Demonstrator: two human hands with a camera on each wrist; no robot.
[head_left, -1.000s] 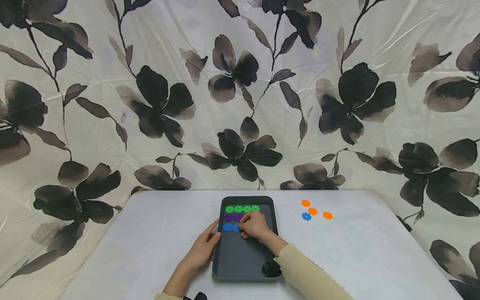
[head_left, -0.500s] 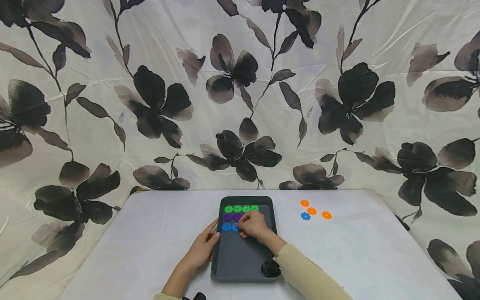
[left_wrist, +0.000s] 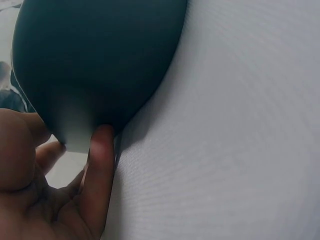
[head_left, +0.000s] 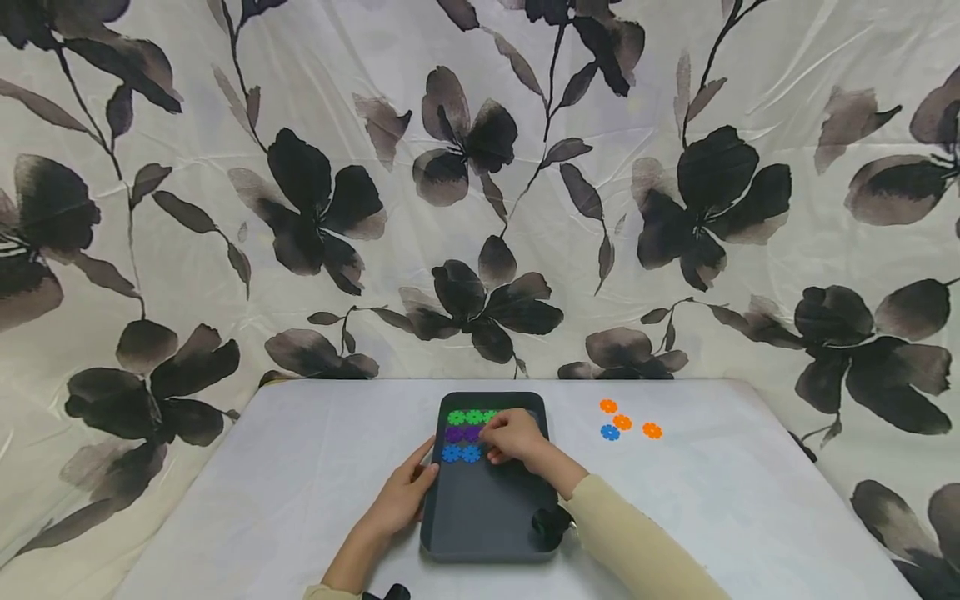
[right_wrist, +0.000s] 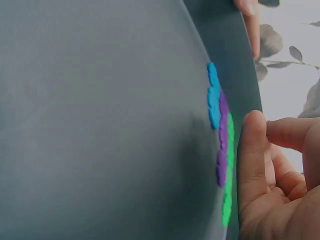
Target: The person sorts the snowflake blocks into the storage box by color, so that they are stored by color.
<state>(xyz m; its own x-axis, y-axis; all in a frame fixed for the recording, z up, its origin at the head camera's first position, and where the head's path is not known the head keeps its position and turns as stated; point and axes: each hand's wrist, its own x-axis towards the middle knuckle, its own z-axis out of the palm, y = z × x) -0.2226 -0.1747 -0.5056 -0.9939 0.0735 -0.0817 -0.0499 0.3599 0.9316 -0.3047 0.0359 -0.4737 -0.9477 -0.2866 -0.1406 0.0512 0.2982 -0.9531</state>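
A dark grey tray [head_left: 491, 525] lies on the table, with rows of flower-shaped discs near its far end. Farthest are the green discs [head_left: 457, 417], then the purple discs [head_left: 454, 434], then two blue discs [head_left: 471, 453] side by side. My left hand [head_left: 401, 498] grips the tray's left side, thumb and fingers at the wall in the left wrist view. Above the tray, just right of the blue discs, hovers my right hand [head_left: 517, 437]. Its thumb [right_wrist: 253, 150] and index tips are close together with nothing visible between them. It hides the right ends of the green and purple rows.
Right of the tray, three orange discs [head_left: 622, 422] and one loose blue disc [head_left: 611, 432] lie on the white table [head_left: 697, 500]. A black wrist camera [head_left: 550, 525] sits over the tray's near right corner. Flowered cloth [head_left: 480, 208] hangs behind.
My right hand has come up off the blue discs, shifting slightly away and to the right, and the second blue disc is now uncovered. The left hand stays at the tray.
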